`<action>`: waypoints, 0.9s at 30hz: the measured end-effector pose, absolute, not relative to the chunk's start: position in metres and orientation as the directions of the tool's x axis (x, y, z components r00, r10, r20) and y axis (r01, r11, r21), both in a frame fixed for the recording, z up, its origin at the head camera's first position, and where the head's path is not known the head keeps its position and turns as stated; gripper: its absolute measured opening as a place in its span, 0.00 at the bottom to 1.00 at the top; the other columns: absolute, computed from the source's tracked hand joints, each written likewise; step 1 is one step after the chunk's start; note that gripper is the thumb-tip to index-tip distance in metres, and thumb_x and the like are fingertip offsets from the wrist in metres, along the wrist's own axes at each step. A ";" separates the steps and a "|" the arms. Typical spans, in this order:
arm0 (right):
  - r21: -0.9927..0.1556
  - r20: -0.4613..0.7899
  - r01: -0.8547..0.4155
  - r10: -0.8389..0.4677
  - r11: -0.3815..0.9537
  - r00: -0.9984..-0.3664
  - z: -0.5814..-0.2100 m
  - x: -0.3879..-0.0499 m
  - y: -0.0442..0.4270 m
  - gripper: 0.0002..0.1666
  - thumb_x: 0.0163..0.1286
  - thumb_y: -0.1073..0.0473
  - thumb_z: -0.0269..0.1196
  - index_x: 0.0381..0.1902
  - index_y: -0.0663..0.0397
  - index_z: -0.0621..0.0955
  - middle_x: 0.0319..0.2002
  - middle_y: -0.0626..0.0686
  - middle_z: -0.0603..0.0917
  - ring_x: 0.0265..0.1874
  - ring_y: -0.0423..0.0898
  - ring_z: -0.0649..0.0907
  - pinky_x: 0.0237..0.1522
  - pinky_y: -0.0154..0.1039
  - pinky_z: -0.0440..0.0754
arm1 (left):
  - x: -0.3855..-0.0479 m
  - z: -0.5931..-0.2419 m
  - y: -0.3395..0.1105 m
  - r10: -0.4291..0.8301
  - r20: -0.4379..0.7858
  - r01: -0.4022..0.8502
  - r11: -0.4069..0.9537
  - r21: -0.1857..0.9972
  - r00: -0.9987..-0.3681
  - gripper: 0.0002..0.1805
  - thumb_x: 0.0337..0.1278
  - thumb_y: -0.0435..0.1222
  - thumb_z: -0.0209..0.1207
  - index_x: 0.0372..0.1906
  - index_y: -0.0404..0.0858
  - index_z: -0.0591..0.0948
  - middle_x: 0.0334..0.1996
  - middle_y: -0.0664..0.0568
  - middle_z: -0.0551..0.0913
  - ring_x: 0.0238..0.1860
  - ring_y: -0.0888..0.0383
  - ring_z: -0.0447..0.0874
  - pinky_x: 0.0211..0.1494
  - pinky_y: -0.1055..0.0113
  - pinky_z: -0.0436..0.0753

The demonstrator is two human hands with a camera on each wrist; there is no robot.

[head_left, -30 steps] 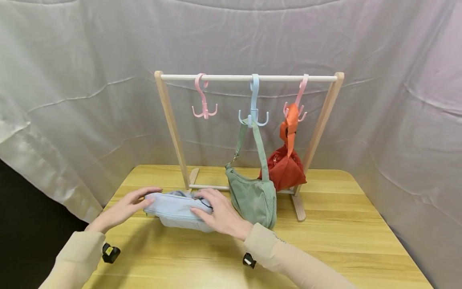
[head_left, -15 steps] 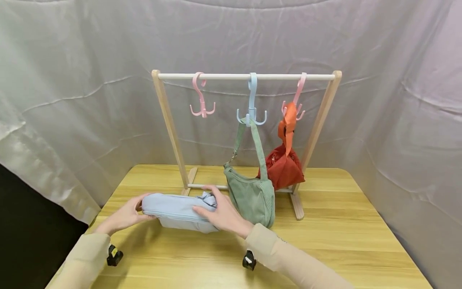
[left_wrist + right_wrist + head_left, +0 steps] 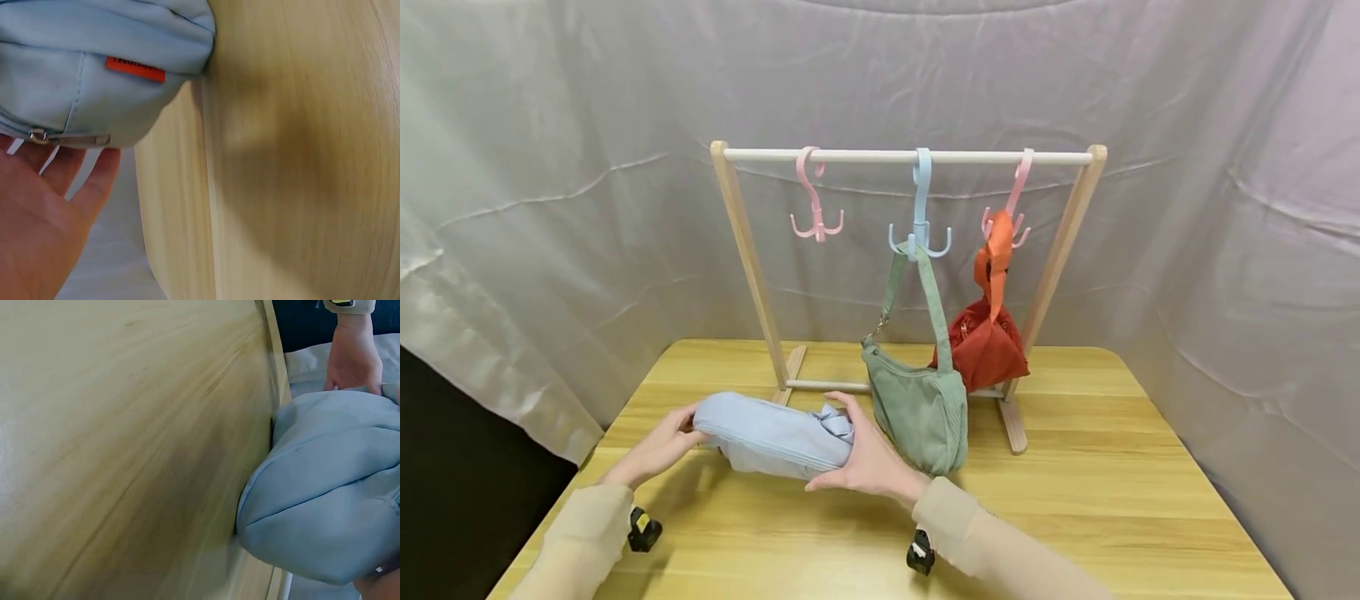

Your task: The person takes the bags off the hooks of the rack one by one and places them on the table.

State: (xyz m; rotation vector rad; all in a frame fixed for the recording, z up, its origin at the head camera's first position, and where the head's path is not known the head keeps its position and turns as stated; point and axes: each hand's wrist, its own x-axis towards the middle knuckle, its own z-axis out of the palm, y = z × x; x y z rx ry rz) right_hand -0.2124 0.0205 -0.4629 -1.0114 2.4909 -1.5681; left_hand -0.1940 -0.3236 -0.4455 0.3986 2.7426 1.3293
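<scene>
A light blue bag [image 3: 767, 429] is held between both hands above the left part of the table. At its left end my left hand [image 3: 658, 446] grips it, thumb and fingers round the end. My right hand [image 3: 876, 458] holds the right end, thumb below and fingers above, beside a bunched strap [image 3: 837, 423]. In the left wrist view the bag [image 3: 125, 37] shows a red label and a zip pull, with fingers of the left hand [image 3: 44, 212] behind its edge. The right wrist view shows the bag's [image 3: 325, 500] rounded side near the tabletop.
Behind stands a wooden rack [image 3: 747, 250] with a white bar. On it hang a pink hook [image 3: 817, 221], a blue hook [image 3: 921, 217] bearing a green bag [image 3: 921, 412], and another pink hook [image 3: 1018, 183] bearing a red bag [image 3: 988, 346]. Grey curtain surrounds the table [image 3: 1075, 500].
The bag has tilted, its left end up and its right end lower. My left hand has closed round the left end; my right hand has shifted from the top to the right end.
</scene>
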 end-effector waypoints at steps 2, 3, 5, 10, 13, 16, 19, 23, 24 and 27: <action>-0.806 0.330 -0.526 -0.531 0.271 -0.780 -0.464 -0.212 0.020 0.64 0.44 0.57 0.83 0.74 0.45 0.59 0.59 0.50 0.78 0.56 0.46 0.80 0.62 0.44 0.77 | -0.194 -0.444 -0.324 0.256 0.072 0.216 0.592 0.776 -0.964 0.23 0.74 0.34 0.51 0.68 0.30 0.71 0.59 0.35 0.80 0.48 0.73 0.76 0.48 0.67 0.80; -0.805 0.339 -0.529 -0.523 0.269 -0.782 -0.465 -0.212 0.020 0.61 0.45 0.59 0.82 0.73 0.47 0.60 0.58 0.50 0.78 0.56 0.46 0.80 0.61 0.44 0.77 | -0.194 -0.443 -0.324 0.252 0.082 0.220 0.589 0.778 -0.964 0.21 0.74 0.34 0.50 0.67 0.30 0.72 0.58 0.35 0.80 0.47 0.73 0.75 0.46 0.67 0.80; -0.809 0.353 -0.526 -0.499 0.262 -0.792 -0.467 -0.211 0.019 0.56 0.49 0.61 0.79 0.71 0.47 0.61 0.57 0.51 0.79 0.54 0.47 0.81 0.60 0.43 0.78 | -0.193 -0.442 -0.324 0.248 0.103 0.234 0.588 0.774 -0.963 0.20 0.75 0.34 0.50 0.65 0.30 0.74 0.58 0.35 0.80 0.47 0.75 0.74 0.46 0.70 0.79; -0.864 0.314 -0.447 -0.445 0.232 -0.839 -0.470 -0.209 0.015 0.47 0.56 0.58 0.75 0.69 0.44 0.64 0.56 0.53 0.79 0.52 0.47 0.81 0.55 0.42 0.78 | -0.193 -0.439 -0.325 0.254 0.145 0.273 0.595 0.756 -0.956 0.19 0.77 0.36 0.49 0.64 0.30 0.76 0.59 0.34 0.81 0.49 0.79 0.75 0.51 0.74 0.78; -0.914 0.256 -0.361 -0.427 0.186 -0.867 -0.469 -0.207 0.011 0.43 0.59 0.54 0.74 0.68 0.46 0.65 0.57 0.56 0.79 0.52 0.48 0.81 0.53 0.44 0.79 | -0.192 -0.436 -0.326 0.236 0.122 0.246 0.615 0.750 -0.964 0.21 0.78 0.40 0.49 0.65 0.32 0.75 0.60 0.35 0.81 0.50 0.77 0.76 0.52 0.73 0.78; -0.961 0.182 -0.249 -0.403 0.119 -0.897 -0.467 -0.206 0.006 0.40 0.61 0.52 0.72 0.67 0.47 0.67 0.57 0.58 0.79 0.52 0.48 0.81 0.52 0.44 0.80 | -0.191 -0.433 -0.327 0.207 0.084 0.201 0.643 0.739 -0.975 0.24 0.78 0.44 0.49 0.67 0.33 0.75 0.60 0.37 0.82 0.53 0.69 0.79 0.54 0.68 0.79; -0.990 0.109 -0.136 -0.384 0.045 -0.917 -0.465 -0.204 -0.001 0.37 0.62 0.52 0.71 0.65 0.48 0.69 0.58 0.58 0.80 0.51 0.46 0.81 0.54 0.43 0.80 | -0.188 -0.430 -0.329 0.185 0.044 0.159 0.668 0.727 -0.982 0.26 0.78 0.46 0.48 0.67 0.33 0.75 0.60 0.37 0.82 0.53 0.62 0.80 0.53 0.66 0.80; -1.000 0.023 -0.014 -0.372 -0.026 -0.928 -0.462 -0.201 -0.009 0.34 0.64 0.51 0.69 0.65 0.51 0.70 0.58 0.57 0.81 0.50 0.43 0.81 0.54 0.39 0.79 | -0.185 -0.426 -0.336 0.171 -0.001 0.119 0.690 0.714 -0.985 0.26 0.78 0.47 0.49 0.67 0.34 0.75 0.61 0.38 0.81 0.51 0.68 0.80 0.50 0.70 0.80; -0.999 -0.005 0.021 -0.368 -0.039 -0.930 -0.461 -0.200 -0.010 0.34 0.65 0.50 0.68 0.65 0.51 0.70 0.58 0.56 0.81 0.50 0.43 0.81 0.54 0.38 0.79 | -0.184 -0.426 -0.338 0.173 -0.010 0.114 0.691 0.713 -0.985 0.26 0.78 0.48 0.49 0.67 0.34 0.75 0.61 0.38 0.81 0.51 0.69 0.79 0.50 0.70 0.80; -0.988 -0.082 0.124 -0.365 -0.092 -0.928 -0.461 -0.197 -0.015 0.34 0.66 0.48 0.66 0.66 0.51 0.71 0.57 0.54 0.81 0.49 0.42 0.80 0.55 0.37 0.77 | -0.182 -0.425 -0.343 0.166 -0.054 0.074 0.678 0.731 -0.985 0.27 0.77 0.50 0.49 0.68 0.36 0.75 0.62 0.39 0.80 0.50 0.72 0.79 0.50 0.71 0.80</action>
